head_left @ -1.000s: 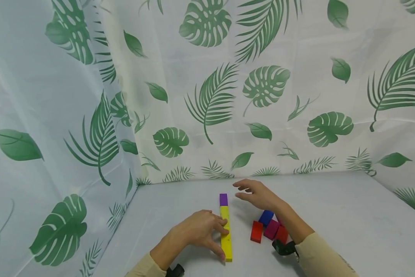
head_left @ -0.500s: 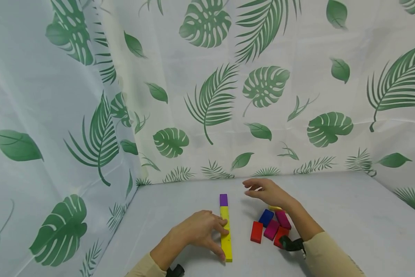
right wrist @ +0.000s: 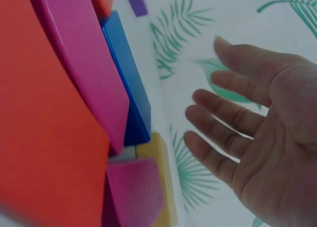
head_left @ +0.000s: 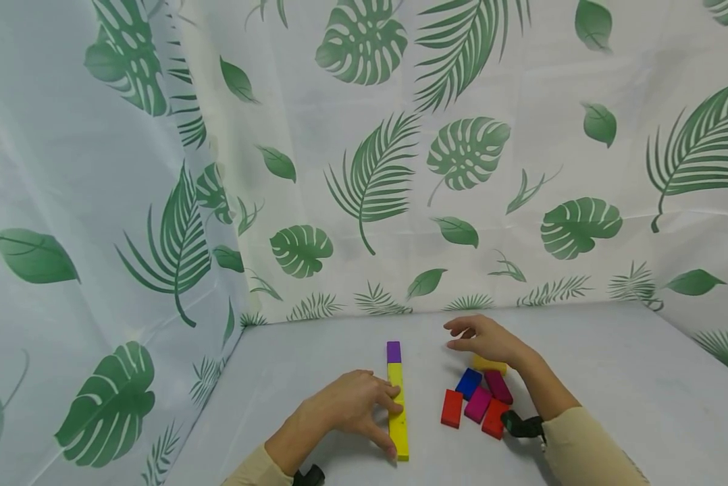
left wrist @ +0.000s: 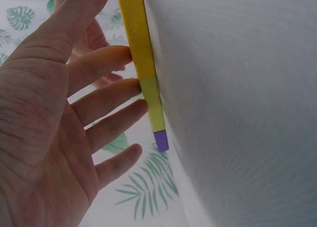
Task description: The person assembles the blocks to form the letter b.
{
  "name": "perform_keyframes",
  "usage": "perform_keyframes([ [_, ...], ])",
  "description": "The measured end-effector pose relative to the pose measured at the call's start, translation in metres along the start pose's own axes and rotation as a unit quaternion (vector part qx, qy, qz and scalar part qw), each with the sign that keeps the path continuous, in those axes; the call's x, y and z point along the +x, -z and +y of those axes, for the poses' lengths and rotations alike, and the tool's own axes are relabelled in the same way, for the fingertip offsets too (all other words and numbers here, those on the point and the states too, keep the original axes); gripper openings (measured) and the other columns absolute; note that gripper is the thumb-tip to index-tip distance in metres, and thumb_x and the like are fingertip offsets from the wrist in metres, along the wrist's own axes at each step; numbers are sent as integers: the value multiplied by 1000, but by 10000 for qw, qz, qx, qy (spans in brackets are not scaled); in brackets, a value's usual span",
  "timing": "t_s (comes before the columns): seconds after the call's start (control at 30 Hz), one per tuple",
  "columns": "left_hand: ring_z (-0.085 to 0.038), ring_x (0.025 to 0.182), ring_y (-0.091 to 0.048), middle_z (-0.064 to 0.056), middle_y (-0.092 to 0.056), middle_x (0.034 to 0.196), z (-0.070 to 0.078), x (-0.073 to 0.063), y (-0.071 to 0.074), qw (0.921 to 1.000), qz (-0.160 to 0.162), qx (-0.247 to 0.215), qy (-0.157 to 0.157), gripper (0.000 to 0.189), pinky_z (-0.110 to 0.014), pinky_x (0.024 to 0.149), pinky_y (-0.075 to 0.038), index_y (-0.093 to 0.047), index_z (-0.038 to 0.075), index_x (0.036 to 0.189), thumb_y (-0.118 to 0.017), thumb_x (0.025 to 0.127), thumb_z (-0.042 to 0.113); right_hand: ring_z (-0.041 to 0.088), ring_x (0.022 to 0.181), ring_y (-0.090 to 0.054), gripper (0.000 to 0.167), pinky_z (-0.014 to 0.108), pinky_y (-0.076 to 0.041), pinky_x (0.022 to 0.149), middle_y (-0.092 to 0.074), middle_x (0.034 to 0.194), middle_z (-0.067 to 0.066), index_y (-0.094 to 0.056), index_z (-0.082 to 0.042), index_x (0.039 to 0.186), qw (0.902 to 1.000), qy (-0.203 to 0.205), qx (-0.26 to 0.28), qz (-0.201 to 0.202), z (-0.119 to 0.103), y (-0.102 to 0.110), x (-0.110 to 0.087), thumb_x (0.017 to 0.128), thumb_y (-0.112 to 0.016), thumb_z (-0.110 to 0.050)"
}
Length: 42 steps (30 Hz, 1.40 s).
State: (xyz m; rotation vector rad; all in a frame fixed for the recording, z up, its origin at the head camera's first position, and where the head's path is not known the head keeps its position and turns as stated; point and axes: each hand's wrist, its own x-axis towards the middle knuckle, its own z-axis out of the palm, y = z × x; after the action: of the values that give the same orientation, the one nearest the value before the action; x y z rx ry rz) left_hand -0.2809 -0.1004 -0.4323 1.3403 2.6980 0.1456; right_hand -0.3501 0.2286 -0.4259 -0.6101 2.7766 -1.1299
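A straight row of yellow blocks [head_left: 399, 439] lies on the table, with a purple block [head_left: 394, 352] at its far end. My left hand [head_left: 353, 405] rests against the row's left side; in the left wrist view its fingertips touch the yellow blocks [left wrist: 136, 34] with the fingers nearly straight. To the right, my right hand [head_left: 487, 339] is raised above the table beyond a cluster of loose blocks. Nothing is in it, and the right wrist view has its fingers [right wrist: 218, 120] spread and relaxed. Nearest below it lies a yellow-orange block [head_left: 489, 364].
The cluster holds a blue block [head_left: 469, 383], a dark pink block [head_left: 498, 387], a magenta block [head_left: 477, 404] and two red blocks, one nearer the row [head_left: 452, 409]. A leaf-patterned curtain [head_left: 394, 270] closes off the table's back and sides.
My right hand has drawn away from the row toward the right, uncovering the yellow-orange and dark pink blocks. The left hand and the row stay as they were.
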Motion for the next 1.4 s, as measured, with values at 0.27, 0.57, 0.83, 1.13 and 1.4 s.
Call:
perform_keyframes([
  [0.27,-2,137,-55,10,-62,147,-2,0,-2,10000,75,39,-25,74,-42,123,-39,-71,37,131,-81,69,76,23,110,-64,50,39,-60,89,-70,122,9,-65,-6,138,9997,-144,-69,-172,12,10,-5,97,-74,-33],
  [0.57,-3,139,-54,11,-61,148,-1,0,-3,10000,11,-12,44,74,-42,123,-38,-71,37,132,-80,70,76,23,106,-63,45,36,-58,84,-70,119,15,-67,-3,134,9987,-212,-235,-388,17,17,-13,95,-76,-24],
  [0.83,-3,139,-54,12,-61,148,0,0,-3,9999,13,-86,95,74,-41,123,-38,-71,37,131,-81,69,76,27,107,-60,35,43,-58,84,-69,116,16,-75,-7,122,9954,-592,-400,-639,16,24,-20,89,-80,-15],
  [1.13,-3,138,-54,11,-61,147,-1,0,-3,10000,61,-2,37,75,-41,123,-39,-71,37,132,-80,69,77,24,103,-59,34,42,-59,83,-69,108,8,-77,-8,117,9920,-917,-480,-717,23,23,-17,84,-85,-11],
  [1.4,-3,139,-54,11,-60,148,-1,0,-2,10000,18,33,41,75,-41,123,-38,-71,37,132,-79,70,78,23,101,-59,31,40,-59,82,-70,105,6,-77,-9,116,9912,-988,-591,-649,26,21,-16,86,-83,-12],
])
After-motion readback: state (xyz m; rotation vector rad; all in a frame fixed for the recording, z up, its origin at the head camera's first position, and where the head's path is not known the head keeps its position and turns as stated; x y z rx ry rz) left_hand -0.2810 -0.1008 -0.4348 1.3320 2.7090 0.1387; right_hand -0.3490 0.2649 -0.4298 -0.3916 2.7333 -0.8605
